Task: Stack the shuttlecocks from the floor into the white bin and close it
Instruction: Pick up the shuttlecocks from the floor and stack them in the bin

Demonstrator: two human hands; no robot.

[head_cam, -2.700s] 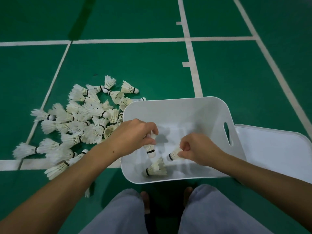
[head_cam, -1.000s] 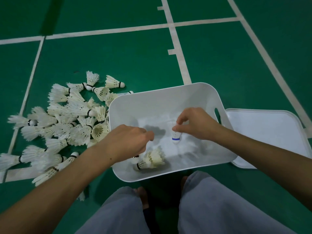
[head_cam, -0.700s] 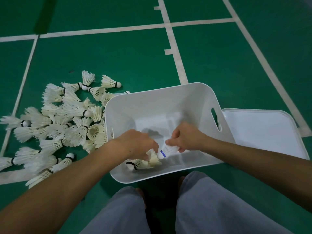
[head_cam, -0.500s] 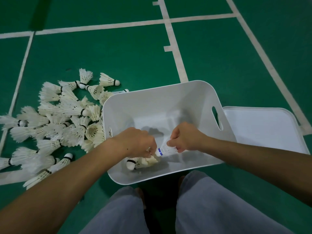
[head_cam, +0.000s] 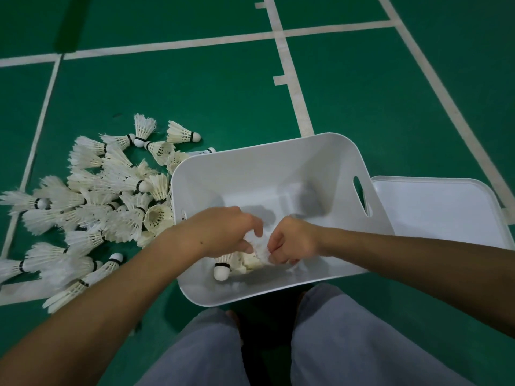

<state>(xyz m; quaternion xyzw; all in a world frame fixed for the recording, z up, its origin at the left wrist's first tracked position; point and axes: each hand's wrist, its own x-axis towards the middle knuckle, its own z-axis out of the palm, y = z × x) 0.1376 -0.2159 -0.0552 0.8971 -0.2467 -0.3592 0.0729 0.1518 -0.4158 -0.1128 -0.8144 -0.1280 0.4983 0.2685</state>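
Lighting: dim, even, overhead; colours muted. Soft grey shadows are cast by the hands onto the floor of the white bin (head_cam: 278, 174). No glare is seen. Blur: feathers between the hands are smeared. Distortion: court lines (head_cam: 172, 43) are bowed toward the frame edges. Lower frame is darkened.

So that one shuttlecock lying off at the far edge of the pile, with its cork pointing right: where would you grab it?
Take the far shuttlecock by its cork end, coming from the right with a pinch grip. It lies on its side, the round cork tip pointing away from the pile over bare green floor, so fingers likely reach it without crushing feathers or nudging neighbours.
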